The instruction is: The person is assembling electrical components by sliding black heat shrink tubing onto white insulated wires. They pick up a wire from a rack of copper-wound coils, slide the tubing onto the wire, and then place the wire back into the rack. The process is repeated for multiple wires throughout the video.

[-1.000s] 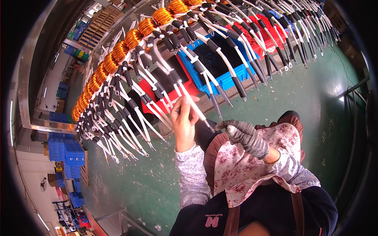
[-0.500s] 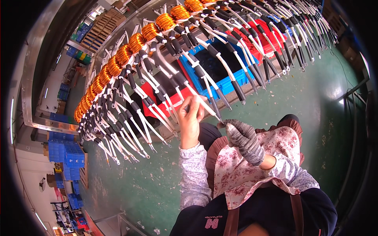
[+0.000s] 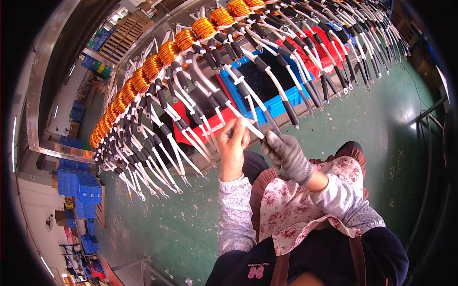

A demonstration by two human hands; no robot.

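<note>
My bare left hand [image 3: 234,143] pinches a white-sleeved wire lead [image 3: 253,128] between thumb and fingers. That lead hangs from a row of copper-wound ring coils [image 3: 183,39]. On its lower end my right hand [image 3: 288,155], in a grey knit glove, is closed, so the tip is hidden. Farther up the same lead sits a black sleeve [image 3: 221,97]. Neighbouring leads end in long black sleeves [image 3: 290,112] with metal ring terminals [image 3: 296,127]; one such sleeve passes just beside my gloved fingers.
Under the hanging leads stand a blue bin [image 3: 274,106] and red bins [image 3: 224,119]. A metal frame [image 3: 36,95] rises on the left. Stacked blue crates [image 3: 78,183] stand on the green floor [image 3: 157,229] farther left. A wooden pallet [image 3: 125,38] lies at the far left.
My right hand has moved up and left from the lead's tip, now closed around its lower end. My left hand keeps its pinch, and the coils have shifted slightly right.
</note>
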